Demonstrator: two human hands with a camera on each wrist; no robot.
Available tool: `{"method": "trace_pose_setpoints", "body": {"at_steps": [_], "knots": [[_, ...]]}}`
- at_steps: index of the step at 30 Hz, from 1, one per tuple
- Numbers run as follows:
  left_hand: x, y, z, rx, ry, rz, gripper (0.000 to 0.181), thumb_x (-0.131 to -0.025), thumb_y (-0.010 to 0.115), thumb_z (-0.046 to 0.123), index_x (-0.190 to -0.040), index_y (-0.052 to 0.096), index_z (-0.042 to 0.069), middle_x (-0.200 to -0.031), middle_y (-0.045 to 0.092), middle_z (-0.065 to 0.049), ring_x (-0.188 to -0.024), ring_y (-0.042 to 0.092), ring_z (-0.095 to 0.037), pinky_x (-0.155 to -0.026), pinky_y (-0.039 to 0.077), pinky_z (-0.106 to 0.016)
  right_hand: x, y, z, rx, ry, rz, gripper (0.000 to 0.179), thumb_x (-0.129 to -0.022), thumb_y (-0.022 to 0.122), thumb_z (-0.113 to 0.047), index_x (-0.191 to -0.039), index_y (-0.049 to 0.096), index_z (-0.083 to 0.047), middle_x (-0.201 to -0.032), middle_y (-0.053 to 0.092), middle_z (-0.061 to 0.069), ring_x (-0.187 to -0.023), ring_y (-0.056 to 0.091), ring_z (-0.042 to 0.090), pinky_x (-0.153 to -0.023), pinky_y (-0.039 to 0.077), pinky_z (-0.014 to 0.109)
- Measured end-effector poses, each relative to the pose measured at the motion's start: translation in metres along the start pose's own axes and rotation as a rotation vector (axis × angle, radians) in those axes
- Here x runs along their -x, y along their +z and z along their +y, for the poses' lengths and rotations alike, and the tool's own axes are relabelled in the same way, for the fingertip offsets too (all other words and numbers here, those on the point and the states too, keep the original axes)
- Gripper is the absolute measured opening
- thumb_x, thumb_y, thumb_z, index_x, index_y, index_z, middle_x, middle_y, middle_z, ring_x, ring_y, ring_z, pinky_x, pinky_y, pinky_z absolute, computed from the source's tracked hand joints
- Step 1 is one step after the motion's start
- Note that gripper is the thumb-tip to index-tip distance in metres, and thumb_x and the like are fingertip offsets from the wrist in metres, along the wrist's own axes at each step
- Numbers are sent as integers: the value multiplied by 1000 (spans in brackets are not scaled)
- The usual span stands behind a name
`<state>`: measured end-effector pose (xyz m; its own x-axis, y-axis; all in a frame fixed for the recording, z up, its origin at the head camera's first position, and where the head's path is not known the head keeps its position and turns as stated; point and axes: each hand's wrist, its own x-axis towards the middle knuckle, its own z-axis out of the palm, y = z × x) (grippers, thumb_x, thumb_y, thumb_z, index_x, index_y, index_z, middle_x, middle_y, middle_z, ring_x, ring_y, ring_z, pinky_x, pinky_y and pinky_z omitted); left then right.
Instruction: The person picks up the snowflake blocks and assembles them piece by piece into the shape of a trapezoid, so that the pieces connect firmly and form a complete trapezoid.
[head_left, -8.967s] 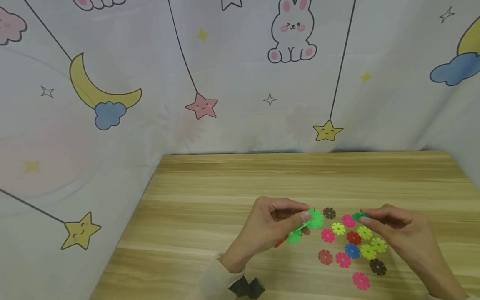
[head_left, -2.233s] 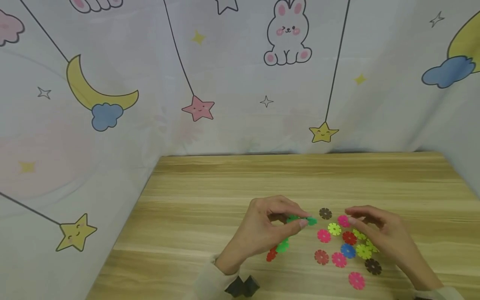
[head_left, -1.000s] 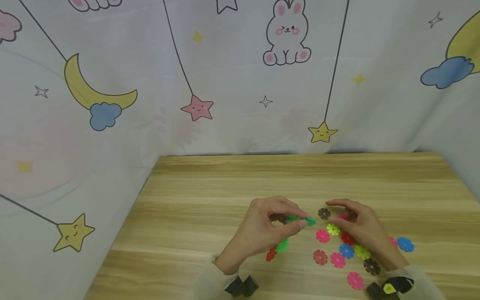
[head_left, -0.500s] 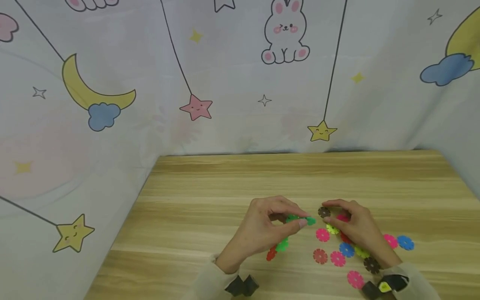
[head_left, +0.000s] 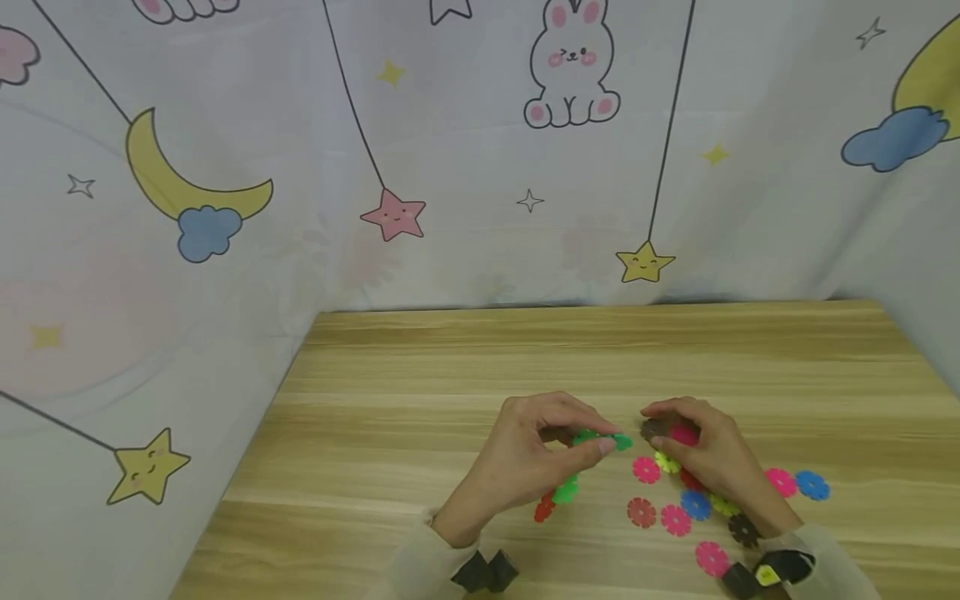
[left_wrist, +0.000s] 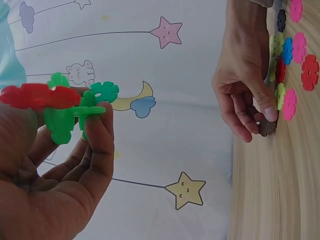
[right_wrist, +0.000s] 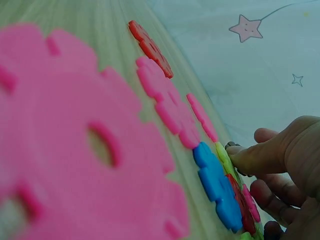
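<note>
My left hand [head_left: 536, 454] pinches a joined chain of plastic snowflake discs above the table. In the left wrist view, the chain has a red disc [left_wrist: 40, 96], several bright green discs [left_wrist: 60, 125] and a teal disc [left_wrist: 104, 92] at its far end. To the right, my right hand [head_left: 708, 442] is down at the tabletop, thumb and fingers on a brown snowflake disc [head_left: 651, 430]. The left wrist view shows that brown disc [left_wrist: 266, 127] between the thumb and fingertips. Just under the right hand lie a pink disc [head_left: 684, 433] and a yellow disc [head_left: 666, 462], both partly covered.
Loose discs are spread over the wooden table [head_left: 420, 375]: a blue one [head_left: 812, 485] at the right, a dark brown one [head_left: 744, 529] by the right wrist, a pink one [head_left: 711, 558] near the front. A printed curtain [head_left: 465, 167] hangs behind the table.
The teal disc, earlier in my right hand, is now on the left hand's chain. The right hand has moved left to the brown disc and taken hold of it. The left hand has stayed still lately.
</note>
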<state>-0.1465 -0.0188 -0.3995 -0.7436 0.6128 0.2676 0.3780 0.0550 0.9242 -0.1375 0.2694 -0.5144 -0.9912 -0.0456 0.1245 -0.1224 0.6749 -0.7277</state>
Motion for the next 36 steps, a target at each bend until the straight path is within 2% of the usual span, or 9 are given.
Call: {"method": "trace_pose_setpoints", "body": {"at_steps": [3,5,11,18,27,31,36], "knots": [[0,0,0,5,-7,0,11,-98,80,13,-108,85,11,-106,80,-8,-87,72,4,-81,67,-30,1,1,0,-21,-14,30,39,-90,84,-1,-124,76,-18,-119,80,4,-106,66,-5,-92,51,11],[0,0,-1,6,-13,0,11,-98,80,13,-108,85,11,-106,80,-8,-88,72,3,-81,67,-30,1,1,1,-41,-12,45,38,-90,84,0,-123,75,-15,-116,80,7,-98,67,-9,-85,55,12],[0,-1,-1,2,-16,-1,12,-98,80,14,-109,85,12,-107,80,-7,-88,71,3,-81,67,-29,0,0,2,-100,27,66,29,-93,84,-8,-121,76,-8,-109,82,11,-88,71,-7,-75,61,17],[0,-2,0,10,-2,0,12,-98,79,12,-109,85,10,-106,80,-9,-87,71,4,-80,67,-30,1,-3,0,-168,90,73,28,-96,83,-22,-119,81,-7,-112,83,15,-89,73,-11,-74,61,13],[0,-2,0,-4,-9,3,13,-98,80,13,-109,85,11,-107,81,-8,-89,70,4,-81,67,-29,3,-5,-3,-140,58,129,22,-103,75,-21,-118,83,-7,-112,84,12,-97,67,-20,-79,57,7],[0,-3,-1,0,-9,5,13,-98,80,13,-109,85,11,-107,81,-8,-89,71,3,-82,67,-30,3,-5,-5,-177,48,141,20,-103,75,-20,-116,83,-7,-111,84,13,-94,72,-16,-78,59,10],[0,-3,-1,-1,-9,5,13,-98,79,13,-109,85,11,-107,81,-8,-89,71,3,-82,67,-29,3,-8,-10,-255,84,110,23,-98,81,-28,-113,85,-11,-107,85,3,-93,77,-6,-76,64,17]]}}
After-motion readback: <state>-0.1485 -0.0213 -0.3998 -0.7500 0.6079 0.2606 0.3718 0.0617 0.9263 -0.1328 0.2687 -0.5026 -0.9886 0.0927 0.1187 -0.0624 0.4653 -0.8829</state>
